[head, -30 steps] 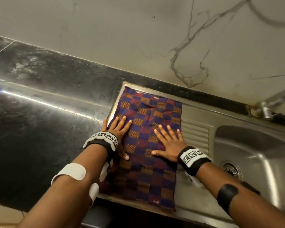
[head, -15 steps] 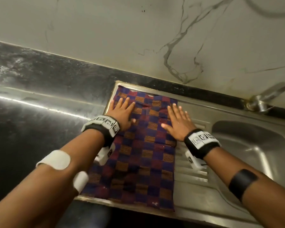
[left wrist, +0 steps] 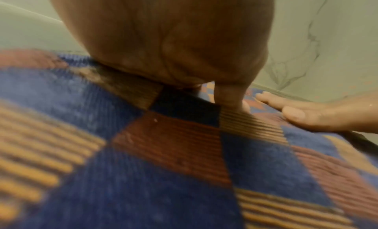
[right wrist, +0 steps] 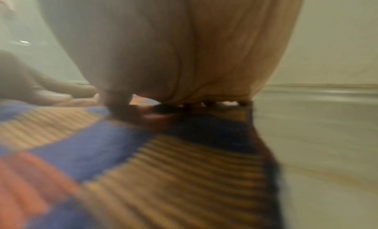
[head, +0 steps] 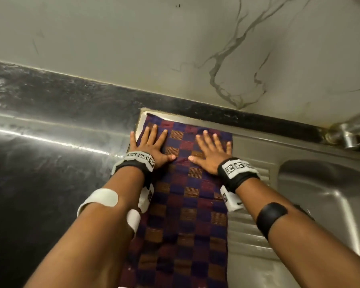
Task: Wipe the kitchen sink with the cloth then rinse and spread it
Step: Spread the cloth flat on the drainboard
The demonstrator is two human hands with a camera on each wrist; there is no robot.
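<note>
While both hands, left hand [head: 152,144] and right hand [head: 211,151], press spread-fingered at mid-frame, the cloth [head: 185,215] lies flat; spreading looks nearly finished.

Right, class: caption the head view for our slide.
Both hands, left hand and right hand, press checked blue-red-orange cloth flat on steel drainboard.

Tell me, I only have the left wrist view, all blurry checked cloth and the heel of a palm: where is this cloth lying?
Observer: The blue, maroon and orange checked cloth lies flat on the ribbed steel draining board, left of the steel sink bowl.
Operator: Are the left fingers gripping it?
Observer: No. The left hand lies flat, fingers spread, near the cloth's far left corner.
Operator: And the other hand I glimpse?
Observer: The right hand is flat too, by the cloth's far right edge.
Operator: Is the tap near?
Observer: The metal tap stands behind the bowl, right of both hands.
</note>
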